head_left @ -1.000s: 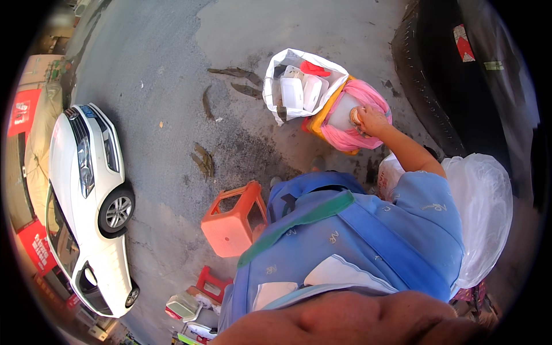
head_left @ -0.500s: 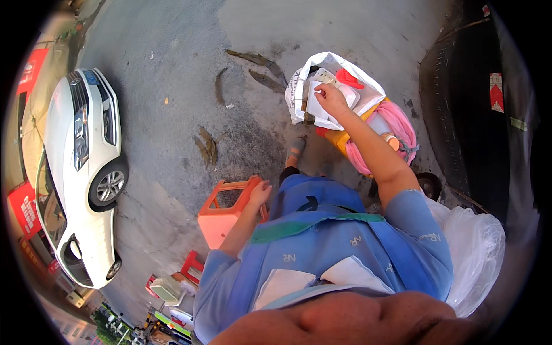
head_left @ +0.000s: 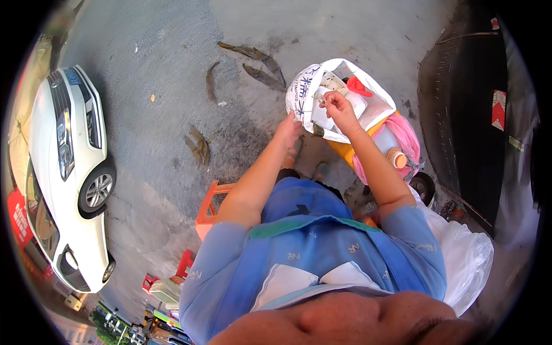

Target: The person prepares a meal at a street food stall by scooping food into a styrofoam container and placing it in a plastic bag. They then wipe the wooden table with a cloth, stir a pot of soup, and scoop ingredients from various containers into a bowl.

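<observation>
A white woven sack (head_left: 305, 92) with dark printing stands wide open ahead of me, slightly to the right. White foam containers (head_left: 357, 104) and a red plastic piece (head_left: 359, 87) lie inside it. Over its opening, my right hand (head_left: 340, 111) is closed in a pinch on a small clear thing (head_left: 319, 100), too small to name. My left hand (head_left: 287, 129) is at the sack's near left side, its fingers partly extended and nothing visible in them. Whether it touches the sack is hard to tell.
An orange plastic stool (head_left: 208, 210) stands beside my left arm. Pink bundled material (head_left: 409, 138) and an orange-capped bottle (head_left: 397, 157) are right of the sack. A white car (head_left: 72, 172) is parked left. Flattened brown scraps (head_left: 198, 145) lie on the pavement. Clear plastic bags (head_left: 460, 247) hang at my right.
My left hand has left the orange stool and moved forward and right to the sack's side. My right hand stays over the sack, now with a small clear thing visible at its fingertips.
</observation>
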Tool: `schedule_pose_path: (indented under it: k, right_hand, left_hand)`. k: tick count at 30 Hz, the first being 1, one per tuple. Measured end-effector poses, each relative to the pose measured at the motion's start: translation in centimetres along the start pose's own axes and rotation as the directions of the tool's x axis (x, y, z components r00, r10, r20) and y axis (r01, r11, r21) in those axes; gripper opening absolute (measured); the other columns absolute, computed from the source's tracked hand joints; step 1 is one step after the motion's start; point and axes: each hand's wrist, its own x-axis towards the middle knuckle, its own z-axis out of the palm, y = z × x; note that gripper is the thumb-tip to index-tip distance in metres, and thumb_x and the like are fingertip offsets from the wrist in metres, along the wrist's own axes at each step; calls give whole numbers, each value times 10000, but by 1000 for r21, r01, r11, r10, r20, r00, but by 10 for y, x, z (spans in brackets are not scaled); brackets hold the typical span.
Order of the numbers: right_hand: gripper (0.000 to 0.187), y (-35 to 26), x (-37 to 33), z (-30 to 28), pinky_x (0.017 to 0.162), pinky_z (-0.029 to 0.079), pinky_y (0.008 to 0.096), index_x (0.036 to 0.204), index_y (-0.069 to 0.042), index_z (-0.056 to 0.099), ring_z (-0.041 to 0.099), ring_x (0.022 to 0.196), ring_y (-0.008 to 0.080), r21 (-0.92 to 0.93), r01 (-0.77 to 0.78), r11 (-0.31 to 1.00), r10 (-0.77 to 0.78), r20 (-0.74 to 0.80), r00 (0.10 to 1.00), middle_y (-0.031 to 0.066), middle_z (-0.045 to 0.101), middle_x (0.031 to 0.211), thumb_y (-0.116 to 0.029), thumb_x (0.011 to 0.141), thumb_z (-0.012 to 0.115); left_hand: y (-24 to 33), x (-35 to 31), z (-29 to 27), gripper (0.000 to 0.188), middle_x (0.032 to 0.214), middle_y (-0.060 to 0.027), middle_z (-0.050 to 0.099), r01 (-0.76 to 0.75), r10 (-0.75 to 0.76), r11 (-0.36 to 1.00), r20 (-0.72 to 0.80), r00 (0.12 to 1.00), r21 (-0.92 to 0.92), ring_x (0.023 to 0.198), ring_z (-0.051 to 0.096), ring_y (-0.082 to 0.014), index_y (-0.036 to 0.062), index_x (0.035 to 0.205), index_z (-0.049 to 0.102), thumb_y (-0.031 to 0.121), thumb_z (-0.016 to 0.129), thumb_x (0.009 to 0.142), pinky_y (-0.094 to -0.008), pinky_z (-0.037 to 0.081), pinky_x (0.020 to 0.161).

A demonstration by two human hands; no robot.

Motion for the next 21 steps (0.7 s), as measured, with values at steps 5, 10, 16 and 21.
schedule_pose_path:
  k: [5, 10, 16, 21]
  right_hand:
    - [85, -63, -65, -4, 686, 519, 300, 860, -69, 448, 629, 838, 193, 523, 127, 843, -124, -40, 991, 93, 599, 913, 7, 895, 465]
    - [106, -33, -44, -31, 711, 536, 332, 945, -55, 481, 630, 846, 205, 401, 67, 913, 52, -280, 959, 107, 594, 977, 21, 872, 494]
    - [551, -7, 39, -57, 696, 531, 293, 1404, -78, 376, 634, 960, 222, 333, -275, 902, 372, -275, 887, 148, 434, 1355, 35, 865, 395]
    - [601, 19, 86, -79, 659, 517, 297, 1454, -100, 313, 650, 894, 212, 434, -272, 859, 415, -278, 866, 179, 334, 1461, 34, 870, 369]
  left_hand:
    - [35, 21, 23, 516, 1357, -69, 500, 149, -143, 977, 47, 989, -154, 1262, 405, -324, 143, 1290, 526, 509, 474, 929, -631, 17, 1078]
    - [52, 49, 30, 186, 1096, -31, 616, -113, 79, 962, -145, 986, -250, 1058, 541, -223, 106, 1068, 597, 187, 601, 900, -509, 378, 957]
    - [52, -38, 98, 143, 846, -60, 651, -845, 796, 456, 297, 528, 281, 805, 625, -172, 37, 967, 622, 47, 667, 831, -290, 502, 745]
    - [31, -85, 119, 157, 891, -47, 656, -912, 643, -112, 729, 238, 396, 886, 627, -236, 79, 900, 661, 6, 661, 761, -346, 497, 808]
